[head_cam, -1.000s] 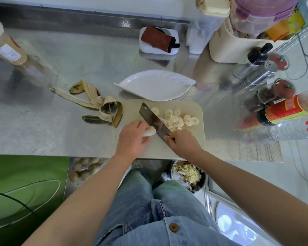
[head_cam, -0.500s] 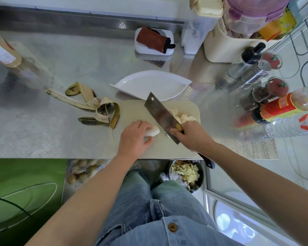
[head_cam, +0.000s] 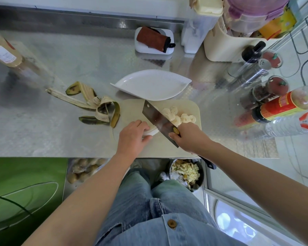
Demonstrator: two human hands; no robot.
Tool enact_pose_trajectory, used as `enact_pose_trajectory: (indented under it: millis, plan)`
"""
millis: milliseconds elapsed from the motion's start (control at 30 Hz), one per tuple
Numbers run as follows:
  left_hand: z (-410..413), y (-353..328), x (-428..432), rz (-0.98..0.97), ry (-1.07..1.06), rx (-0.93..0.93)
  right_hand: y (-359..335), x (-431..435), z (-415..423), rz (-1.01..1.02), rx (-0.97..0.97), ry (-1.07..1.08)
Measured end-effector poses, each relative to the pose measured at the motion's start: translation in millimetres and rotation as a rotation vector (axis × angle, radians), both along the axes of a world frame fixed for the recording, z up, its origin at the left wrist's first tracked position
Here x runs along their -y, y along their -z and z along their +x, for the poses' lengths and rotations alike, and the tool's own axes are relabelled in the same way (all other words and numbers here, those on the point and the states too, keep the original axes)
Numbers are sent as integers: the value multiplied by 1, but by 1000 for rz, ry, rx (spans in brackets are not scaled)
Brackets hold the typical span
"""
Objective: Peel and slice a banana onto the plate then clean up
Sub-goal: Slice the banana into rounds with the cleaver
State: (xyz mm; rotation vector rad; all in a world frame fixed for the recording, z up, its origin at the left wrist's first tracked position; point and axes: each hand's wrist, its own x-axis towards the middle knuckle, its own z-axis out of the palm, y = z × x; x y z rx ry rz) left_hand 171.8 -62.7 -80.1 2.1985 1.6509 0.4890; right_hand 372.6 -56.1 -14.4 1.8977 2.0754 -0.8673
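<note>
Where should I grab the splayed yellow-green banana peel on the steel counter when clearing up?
Probably the bunched middle of the yellow-green banana peel, where its strips meet, from above. The strips splay over the steel counter in several directions, so lifting one tip would leave the rest trailing.

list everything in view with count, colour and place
stub: 1, pale, on board under left hand
slices: many, pale, piled on board right of cleaver
cleaver: 1, steel, between stub and slices
board: 1, cream, near edge of counter
plate: 1, white, behind board, no slices on it
peel: 1, yellow-green, left of board
cloth: 1, brown, on white dish at back
bottles: several, mixed, right side, one far left
tub: 1, cream, back right
bin: 1, dark, below counter, holds scraps
left hand: 1, holds stub
right hand: 1, grips cleaver
</note>
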Motion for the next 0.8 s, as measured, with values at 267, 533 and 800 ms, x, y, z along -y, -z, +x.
enact_pose_trajectory:
  millis: [267, 533, 800]
  plan:
    - [3, -5, -1, -17, -4, -10, 19, 13, -12, -12, -28, 41]
    - [2, -4, 0, -17, -1, -32, 6, 4, 1, 58, -86, 77]
    - [2, -3, 0, -26, -15, -37, -3, 3, 5, 23, -53, 23]
